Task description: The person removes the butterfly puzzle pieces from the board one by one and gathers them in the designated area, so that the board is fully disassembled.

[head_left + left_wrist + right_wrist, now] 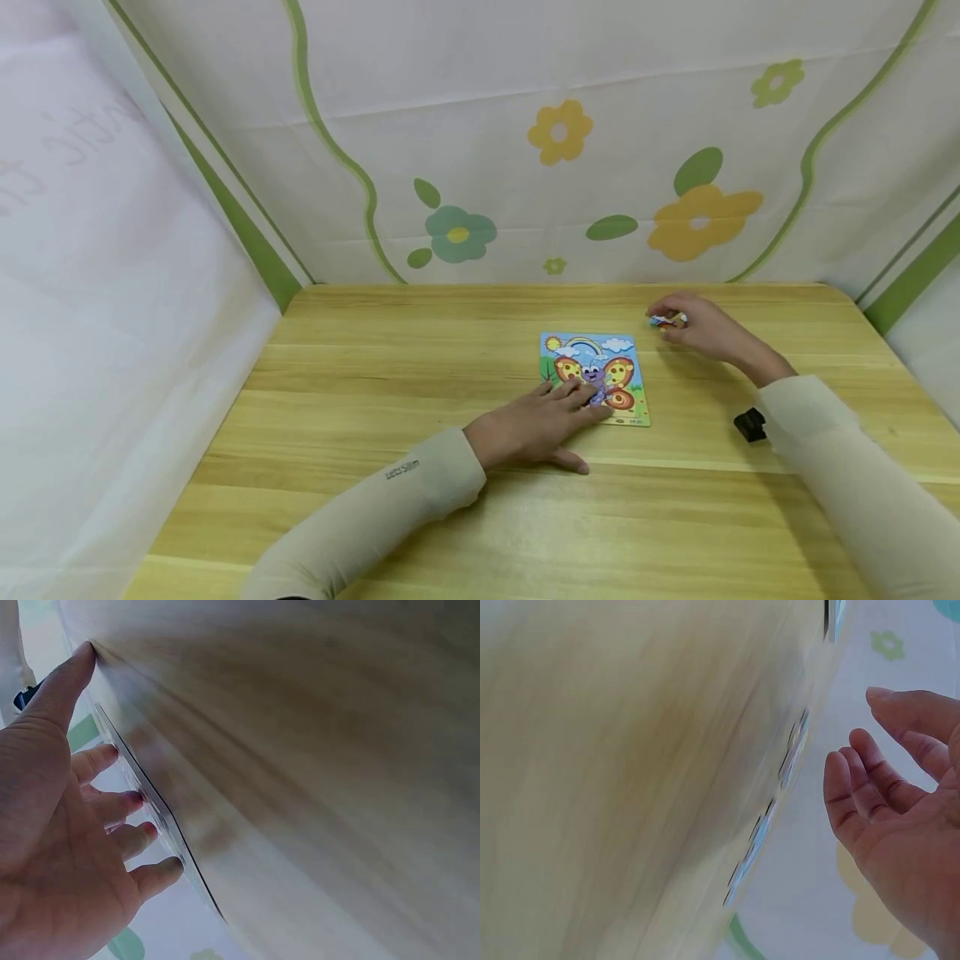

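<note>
A butterfly puzzle board (609,354) lies flat on the wooden table (375,392), right of its middle. My left hand (540,421) rests on the board's near left part with straight fingers; in the left wrist view the fingertips (142,799) press on the thin board (154,806), seen edge-on. My right hand (697,327) hovers past the board's far right corner, over small loose puzzle pieces (666,319). In the right wrist view the right hand (900,795) has loosely bent fingers and holds nothing, a short way from the flat pieces (791,750) on the table.
A small black object (750,425) sits by my right forearm. Fabric walls with flower prints (697,217) close in the table at the back and both sides. Bare wood stretches to the left and along the near edge.
</note>
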The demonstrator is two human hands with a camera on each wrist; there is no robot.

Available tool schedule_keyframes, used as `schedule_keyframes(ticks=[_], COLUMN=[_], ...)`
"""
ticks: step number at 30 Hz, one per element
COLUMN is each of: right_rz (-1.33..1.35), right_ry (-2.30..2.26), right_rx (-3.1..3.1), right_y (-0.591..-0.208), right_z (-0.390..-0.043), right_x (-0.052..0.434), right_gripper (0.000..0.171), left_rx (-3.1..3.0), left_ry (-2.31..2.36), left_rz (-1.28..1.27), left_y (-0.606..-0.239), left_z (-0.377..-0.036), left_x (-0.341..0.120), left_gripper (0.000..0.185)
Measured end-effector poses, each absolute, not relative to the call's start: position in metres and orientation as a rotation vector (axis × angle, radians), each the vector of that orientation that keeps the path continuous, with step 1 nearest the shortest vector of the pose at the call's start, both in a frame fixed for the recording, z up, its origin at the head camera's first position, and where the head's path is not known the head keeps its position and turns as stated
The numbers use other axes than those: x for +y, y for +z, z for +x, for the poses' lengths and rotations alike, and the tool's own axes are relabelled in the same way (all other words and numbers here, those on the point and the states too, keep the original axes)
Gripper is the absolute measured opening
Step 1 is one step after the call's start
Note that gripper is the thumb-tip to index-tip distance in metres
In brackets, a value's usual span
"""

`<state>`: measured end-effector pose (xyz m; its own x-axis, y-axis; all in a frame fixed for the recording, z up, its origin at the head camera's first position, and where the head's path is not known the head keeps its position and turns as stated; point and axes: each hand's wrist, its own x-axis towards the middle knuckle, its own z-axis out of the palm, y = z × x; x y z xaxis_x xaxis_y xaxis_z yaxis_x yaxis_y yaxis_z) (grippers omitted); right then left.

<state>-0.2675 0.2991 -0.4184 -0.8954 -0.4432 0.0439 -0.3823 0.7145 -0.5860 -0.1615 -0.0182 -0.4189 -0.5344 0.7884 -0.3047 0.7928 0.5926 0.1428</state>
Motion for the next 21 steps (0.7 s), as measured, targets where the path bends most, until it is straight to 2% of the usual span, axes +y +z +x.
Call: schedule_keyframes(ticks=[14, 21], right_rz=[-0.765, -0.78], right_ry=[-0.881, -0.852], right_rx=[2.742, 2.71], right_y=[-0.424, -0.43], right_z=[-0.259, -0.258], right_x=[0.257, 0.245], right_gripper=[0.038, 0.035], left_rx=[2.471, 2.478], left_ry=[-0.001, -0.029], left_rz=[1.243, 1.264], left_y=[-0.421, -0.419], left_z=[-0.163, -0.162], left_x=[-0.014, -0.014], left_gripper=[0.085, 0.084])
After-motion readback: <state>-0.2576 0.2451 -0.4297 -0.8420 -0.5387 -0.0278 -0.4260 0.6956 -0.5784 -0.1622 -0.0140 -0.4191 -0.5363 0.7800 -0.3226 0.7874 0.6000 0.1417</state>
